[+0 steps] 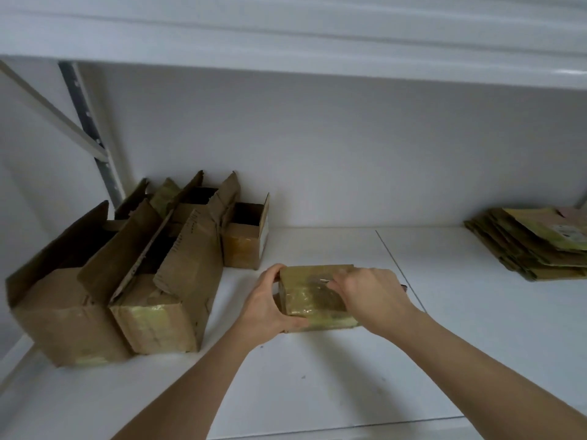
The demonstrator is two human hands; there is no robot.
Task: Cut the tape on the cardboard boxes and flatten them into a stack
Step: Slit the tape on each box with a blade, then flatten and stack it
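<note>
Your left hand [268,304] grips the left end of a small taped box [313,295], thumb along the near edge and fingers curled over the far top corner. Your right hand [370,296] rests on top of the same box with its fingers curled and pinched around a thin, pale tool [324,281] whose tip touches the shiny tape on the box's top face; what the tool is stays too blurred to tell. A small dark tip shows just beyond the right side of that hand.

The box sits on the white shelf [349,376], roughly in the middle, close to you. Just to its left stands a group of open boxes [127,281] with their flaps up, the two largest nearest you, smaller ones behind them against the back wall [317,154]. One little open box [246,239] stands just beyond your left hand.

Well apart on the right, near the shelf's far corner, lies a stack of flattened boxes [533,246]. Another shelf [286,33] runs overhead.
</note>
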